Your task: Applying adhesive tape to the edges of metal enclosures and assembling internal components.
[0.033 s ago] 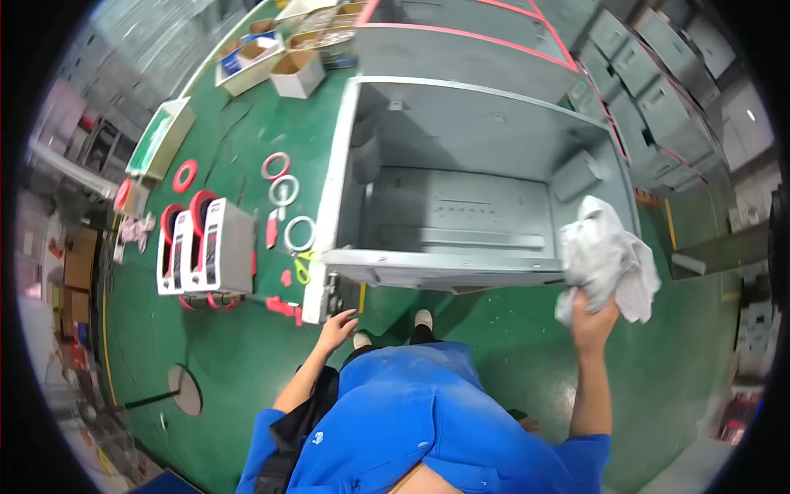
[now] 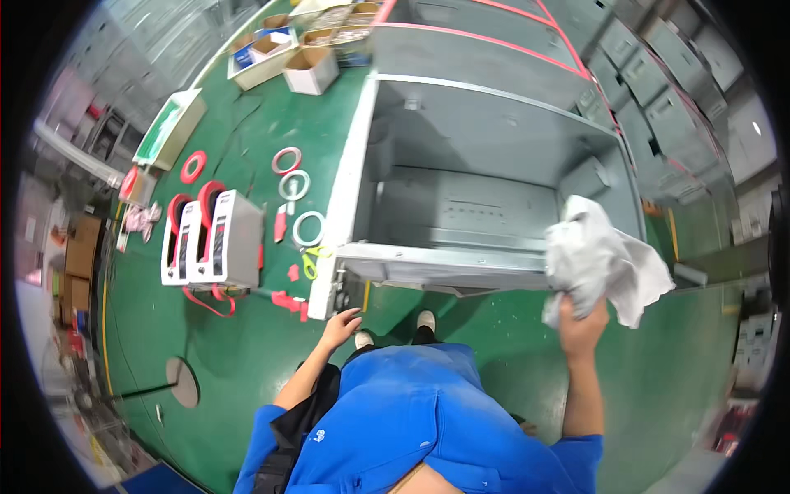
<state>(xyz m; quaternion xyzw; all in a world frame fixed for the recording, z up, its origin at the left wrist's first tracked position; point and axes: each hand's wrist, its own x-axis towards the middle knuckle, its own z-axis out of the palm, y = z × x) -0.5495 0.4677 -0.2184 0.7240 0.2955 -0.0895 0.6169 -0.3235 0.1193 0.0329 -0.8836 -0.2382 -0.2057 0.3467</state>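
**Lead:** State the cloth's position and the grip on it.

**Inspector:** The pale cloth [image 2: 588,257] is bunched at the front right corner of the open grey cabinet [image 2: 444,255]. The right hand [image 2: 583,326] has its fingers closed around the lower folds. Whether the cloth bears on the metal, I cannot tell.

**Lead:** And the other side?

**Inspector:** The left hand [image 2: 341,328] is empty, fingers loosely spread, just beside the front left corner. Contact there is unconfirmed.

**Lead:** Which step is in hand?

**Inspector:** In my judgement, wiping down the cabinet, at its right end.

**Lead:** What does the next move call for?

**Inspector:** I judge: loose folds gathered in and the cloth pressed flat, for an even pass. A steadying left hand would help.

**Lead:** Anything close by?

**Inspector:** Yellow-green scissors [image 2: 309,264] lie on the green bench [image 2: 271,107], left of the cabinet; white tape dispensers [image 2: 239,239] stand farther left.
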